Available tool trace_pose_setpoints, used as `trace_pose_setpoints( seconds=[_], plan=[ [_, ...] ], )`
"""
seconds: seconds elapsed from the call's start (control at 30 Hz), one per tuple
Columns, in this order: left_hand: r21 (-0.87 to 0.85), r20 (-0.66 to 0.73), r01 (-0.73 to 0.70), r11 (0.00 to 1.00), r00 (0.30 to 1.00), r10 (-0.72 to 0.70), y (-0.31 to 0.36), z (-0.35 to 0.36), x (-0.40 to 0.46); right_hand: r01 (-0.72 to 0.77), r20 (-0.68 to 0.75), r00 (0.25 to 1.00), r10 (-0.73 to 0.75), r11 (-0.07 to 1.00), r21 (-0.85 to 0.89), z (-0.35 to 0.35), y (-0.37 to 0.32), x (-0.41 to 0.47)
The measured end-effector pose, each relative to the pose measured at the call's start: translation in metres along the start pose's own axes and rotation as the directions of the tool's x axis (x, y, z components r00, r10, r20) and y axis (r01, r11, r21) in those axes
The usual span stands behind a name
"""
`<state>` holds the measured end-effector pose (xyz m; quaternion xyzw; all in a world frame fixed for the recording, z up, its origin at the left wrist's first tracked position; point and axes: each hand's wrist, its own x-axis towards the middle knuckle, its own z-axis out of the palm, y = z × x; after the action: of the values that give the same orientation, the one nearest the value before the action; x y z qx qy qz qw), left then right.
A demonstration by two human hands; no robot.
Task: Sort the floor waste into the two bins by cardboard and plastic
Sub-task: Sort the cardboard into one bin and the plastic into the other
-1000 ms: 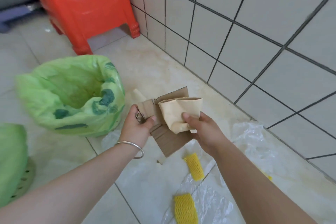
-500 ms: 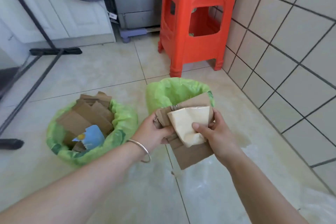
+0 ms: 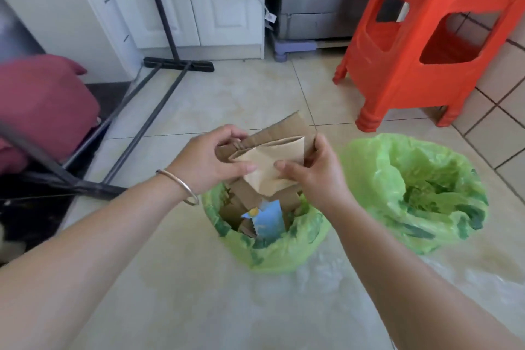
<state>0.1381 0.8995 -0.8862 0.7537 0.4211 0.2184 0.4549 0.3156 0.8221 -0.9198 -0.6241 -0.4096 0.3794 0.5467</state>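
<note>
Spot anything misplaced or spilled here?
Nothing misplaced: brown cardboard pieces, held by both hands, sit above the green-lined bin that already holds cardboard. Only clear plastic film lies loose on the floor beside it.

The tiled floor (image 3: 233,99) carries two green-lined bins (image 3: 284,253) (image 3: 443,224), an orange stool (image 3: 426,45) and clear plastic (image 3: 468,278).

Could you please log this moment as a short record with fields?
held item: cardboard pieces, gripped by both hands
left hand: holds the left side
right hand: holds the right side
position: above the left bin
left bin contents: cardboard scraps
right bin: green liner, contents unclear
nearby: orange stool
</note>
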Motion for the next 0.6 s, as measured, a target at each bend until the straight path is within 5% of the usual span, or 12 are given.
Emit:
trace_pose_setpoints(
  seconds=[0.27,0.43,0.6],
  plan=[
    [0.560,0.155,-0.009,0.828,0.984,-0.094,-0.062,0.026,-0.013,-0.062,0.089,0.989,0.120,0.869,-0.491,0.022,0.048,-0.009],
    [0.751,0.215,-0.067,0.657,0.965,-0.147,-0.080,0.044,-0.005,-0.039,0.053,0.986,0.155,0.536,-0.843,0.023,0.068,-0.010],
    [0.889,0.230,-0.124,0.442,0.953,-0.195,-0.083,0.056,0.010,0.004,0.064,0.980,0.186,0.305,-0.952,0.034,0.074,-0.009]
  ],
)
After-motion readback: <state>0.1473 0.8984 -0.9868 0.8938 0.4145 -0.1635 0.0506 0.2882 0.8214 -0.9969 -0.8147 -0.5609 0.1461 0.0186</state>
